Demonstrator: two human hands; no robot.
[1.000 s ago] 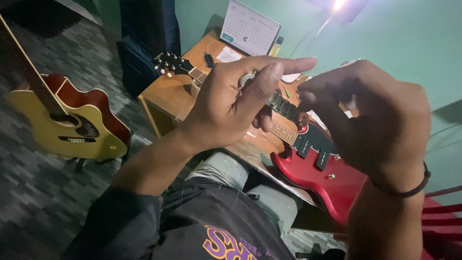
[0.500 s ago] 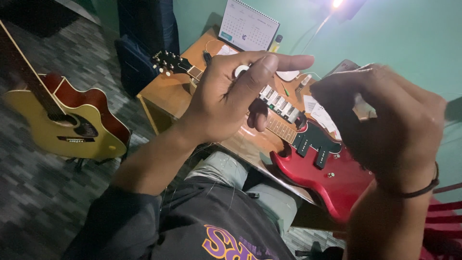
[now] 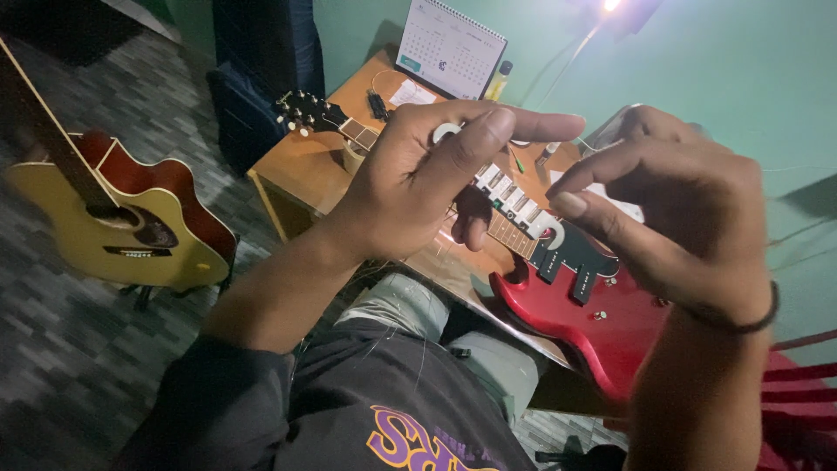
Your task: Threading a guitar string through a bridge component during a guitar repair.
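My left hand [image 3: 418, 192] is raised above a red electric guitar [image 3: 602, 323], its thumb and forefinger pinched together. My right hand [image 3: 680, 209], with a dark band on the wrist, hovers just to the right, its fingertips drawn together and pointing at the left hand. Nothing shows between either hand's fingertips. The guitar lies flat on a wooden table [image 3: 305, 174], with its headstock [image 3: 301, 112] at the far left. My hands hide part of its neck. Faint thin strands cross my lap below.
A yellow and red acoustic guitar [image 3: 131, 218] stands on the patterned floor at left. A desk calendar [image 3: 449, 48], a small yellow bottle [image 3: 497, 80] and a lit lamp [image 3: 610, 7] are at the table's back. A dark case [image 3: 261, 70] leans behind; red chair [image 3: 802, 410] at right.
My right hand has uncurled a little, its fingers now stretching toward the left hand. My left hand keeps its pinch and has barely moved.
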